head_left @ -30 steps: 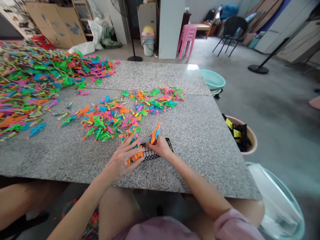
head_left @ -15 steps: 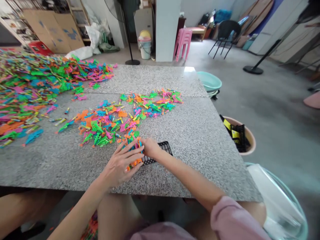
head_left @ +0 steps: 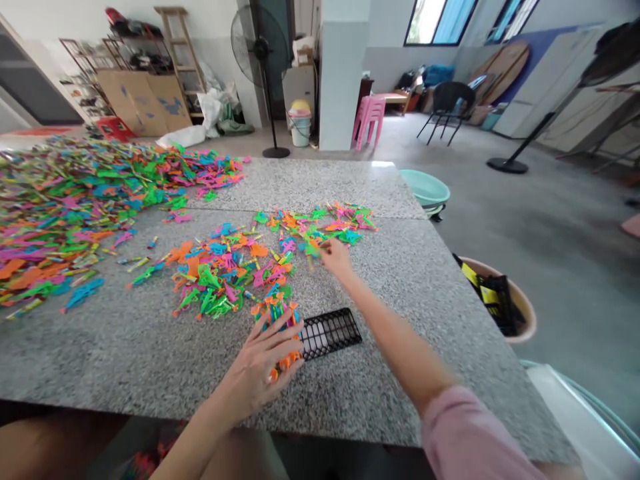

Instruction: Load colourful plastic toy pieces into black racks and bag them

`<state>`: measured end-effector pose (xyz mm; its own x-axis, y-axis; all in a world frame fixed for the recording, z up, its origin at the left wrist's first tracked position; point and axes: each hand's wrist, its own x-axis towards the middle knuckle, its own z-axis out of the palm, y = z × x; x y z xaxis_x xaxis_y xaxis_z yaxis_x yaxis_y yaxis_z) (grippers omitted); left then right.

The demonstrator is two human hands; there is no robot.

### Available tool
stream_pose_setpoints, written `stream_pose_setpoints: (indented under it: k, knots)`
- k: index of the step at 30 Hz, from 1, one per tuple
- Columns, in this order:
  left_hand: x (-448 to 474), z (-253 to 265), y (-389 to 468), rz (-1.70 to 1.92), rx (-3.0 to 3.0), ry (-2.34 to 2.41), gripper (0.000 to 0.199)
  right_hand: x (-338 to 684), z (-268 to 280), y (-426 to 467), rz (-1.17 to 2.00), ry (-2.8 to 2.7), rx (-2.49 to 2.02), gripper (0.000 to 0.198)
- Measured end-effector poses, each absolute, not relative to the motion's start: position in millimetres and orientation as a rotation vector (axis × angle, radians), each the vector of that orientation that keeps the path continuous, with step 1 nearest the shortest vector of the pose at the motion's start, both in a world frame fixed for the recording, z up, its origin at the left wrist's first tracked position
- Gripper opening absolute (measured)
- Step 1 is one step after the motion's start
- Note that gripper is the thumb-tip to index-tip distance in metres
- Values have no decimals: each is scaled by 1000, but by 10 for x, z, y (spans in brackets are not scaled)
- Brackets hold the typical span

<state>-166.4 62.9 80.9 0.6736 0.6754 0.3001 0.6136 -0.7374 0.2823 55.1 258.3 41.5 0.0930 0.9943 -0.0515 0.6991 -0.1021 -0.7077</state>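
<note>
My left hand [head_left: 267, 353] lies with fingers spread over a row of small bright plastic toys [head_left: 290, 361], mostly orange ends showing, at the left part of a black grid tray [head_left: 333, 333]. The tray's right part holds no toys, and some of the row is hidden under the hand. Farther away, at the near edge of a loose heap of coloured toys [head_left: 345, 217], my right hand [head_left: 336, 257] has its fingers curled at a blurred green plastic toy [head_left: 313, 249]. Another heap of toys [head_left: 220, 273] lies left of the tray.
A large mound of toys [head_left: 100, 193] covers the left of the granite table [head_left: 400, 307]. Past its right edge stand a turquoise basin [head_left: 425, 187], a pink tub [head_left: 525, 320] holding black trays, and a clear sheet [head_left: 575, 413]. A fan [head_left: 263, 50] stands behind.
My right hand has left the tray and reached forward and right to the far heap. My left hand stays on the toys in the tray. The view has tilted up.
</note>
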Motion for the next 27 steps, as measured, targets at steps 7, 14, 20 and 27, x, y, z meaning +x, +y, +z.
stream_pose_setpoints:
  k: [7, 14, 20, 27]
  knots:
    - [-1664, 822, 661, 669, 2661, 1019, 18, 1778, 345, 1665, 452, -1891, -2236, 28]
    - [-1669, 831, 651, 597, 2668, 1072, 19, 1710, 390, 1566, 768, -1902, -2296, 15]
    - [-1664, 829, 654, 611, 2597, 1070, 23, 1015, 247, 952, 1303, -1696, -1543, 3]
    - [-1668, 832, 677, 585, 2642, 1041, 22, 222, 272, 683, 873, -2188, -1692, 11]
